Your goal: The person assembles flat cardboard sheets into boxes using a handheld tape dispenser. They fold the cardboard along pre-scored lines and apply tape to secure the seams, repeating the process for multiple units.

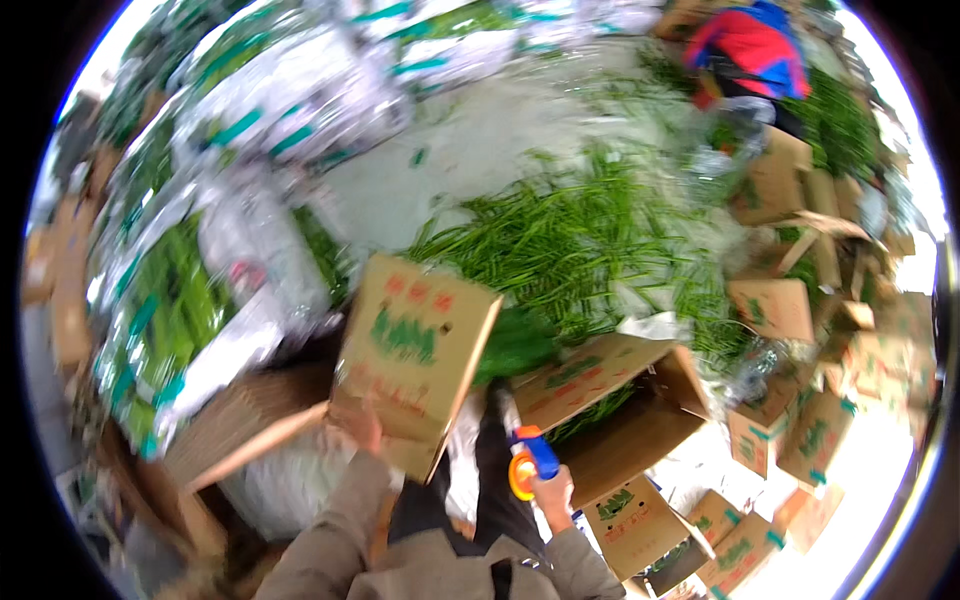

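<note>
— Head view: where's my printed brown cardboard box point(415, 355)?
— Ten o'clock; left hand point(362, 428) grasps its lower edge, unsealed yet I judge.
— Right hand point(553, 491)?
— Clenched around the blue-and-orange tape dispenser point(527, 462).

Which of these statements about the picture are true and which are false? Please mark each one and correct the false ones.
1. The left hand holds a cardboard box. True.
2. The right hand holds a pair of scissors. False: it holds a blue and orange tape dispenser.
3. A heap of long green stalks lies on the ground ahead. True.
4. The open box to the right is made of blue plastic. False: it is brown cardboard.
5. A person in a red and blue top is at the upper right. True.
</note>
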Demonstrator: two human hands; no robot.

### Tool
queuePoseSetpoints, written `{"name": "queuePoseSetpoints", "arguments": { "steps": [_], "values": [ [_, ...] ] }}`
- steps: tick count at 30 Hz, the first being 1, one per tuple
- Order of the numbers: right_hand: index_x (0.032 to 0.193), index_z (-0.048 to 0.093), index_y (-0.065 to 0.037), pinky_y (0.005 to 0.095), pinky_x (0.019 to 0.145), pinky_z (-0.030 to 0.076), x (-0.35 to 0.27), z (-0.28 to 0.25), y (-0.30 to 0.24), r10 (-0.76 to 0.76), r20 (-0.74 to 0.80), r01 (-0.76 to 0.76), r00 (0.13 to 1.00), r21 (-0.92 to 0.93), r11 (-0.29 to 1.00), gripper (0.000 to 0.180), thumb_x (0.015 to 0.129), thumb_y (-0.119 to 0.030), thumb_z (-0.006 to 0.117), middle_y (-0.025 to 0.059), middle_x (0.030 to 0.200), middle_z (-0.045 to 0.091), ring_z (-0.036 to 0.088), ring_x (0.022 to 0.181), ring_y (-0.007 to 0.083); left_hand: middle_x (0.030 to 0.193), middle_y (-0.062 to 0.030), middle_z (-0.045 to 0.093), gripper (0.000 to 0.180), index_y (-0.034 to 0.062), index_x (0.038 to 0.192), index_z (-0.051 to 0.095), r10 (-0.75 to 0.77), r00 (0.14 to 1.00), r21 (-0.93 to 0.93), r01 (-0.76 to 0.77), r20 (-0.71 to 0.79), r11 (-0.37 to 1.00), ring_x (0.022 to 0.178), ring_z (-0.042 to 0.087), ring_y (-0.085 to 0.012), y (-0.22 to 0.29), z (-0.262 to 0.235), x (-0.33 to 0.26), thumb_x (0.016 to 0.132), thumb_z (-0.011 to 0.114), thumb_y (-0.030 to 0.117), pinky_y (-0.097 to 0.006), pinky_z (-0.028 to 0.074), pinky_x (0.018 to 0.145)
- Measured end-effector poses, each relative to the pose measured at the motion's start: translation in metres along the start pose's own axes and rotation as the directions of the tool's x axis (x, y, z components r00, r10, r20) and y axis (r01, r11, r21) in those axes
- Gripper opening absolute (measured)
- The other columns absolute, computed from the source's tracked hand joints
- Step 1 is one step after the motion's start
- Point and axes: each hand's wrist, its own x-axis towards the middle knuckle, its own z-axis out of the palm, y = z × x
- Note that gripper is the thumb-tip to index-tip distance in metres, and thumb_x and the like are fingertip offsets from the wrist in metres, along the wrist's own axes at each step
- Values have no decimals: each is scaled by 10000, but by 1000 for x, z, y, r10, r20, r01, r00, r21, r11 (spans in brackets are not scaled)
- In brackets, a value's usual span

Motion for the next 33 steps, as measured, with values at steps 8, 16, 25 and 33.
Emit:
{"name": "queuePoseSetpoints", "arguments": {
  "steps": [8,16,25,33],
  "values": [
    [992,630,-2,431,819,543,10,-25,-21,15,12,-15,1000,-58,998,497,629,-277,827,204,943,706,703,914,337,1305,-69,587,408,57,1324,530,-5,514,-513,857,858,46,1236,553,-266,23,-70,-78,989,601,279,-463,471,1044],
    [964,636,13,429,782,546,2,-74,-18,-153,-101,164,983,114,980,457,656,-271,819,210,862,700,706,840,339,1200,-131,656,365,-14,1270,551,422,489,-614,752,763,239,1091,659,-234,282,5,43,923,582,94,-366,606,818],
    [799,700,-78,364,583,504,-36,-152,11,-49,-395,263,918,512,818,429,761,-498,779,63,679,666,645,594,200,1176,-63,609,311,72,1248,546,728,281,-725,555,625,408,1053,634,-195,656,33,-16,953,597,155,-397,585,868],
    [898,648,-17,406,671,530,31,-150,13,-31,-379,176,925,356,918,358,718,-304,766,133,768,675,665,693,283,1055,-70,630,205,57,1111,604,974,132,-851,518,184,91,1002,614,-193,936,-71,-88,1011,579,234,-377,523,891]
  ]
}}
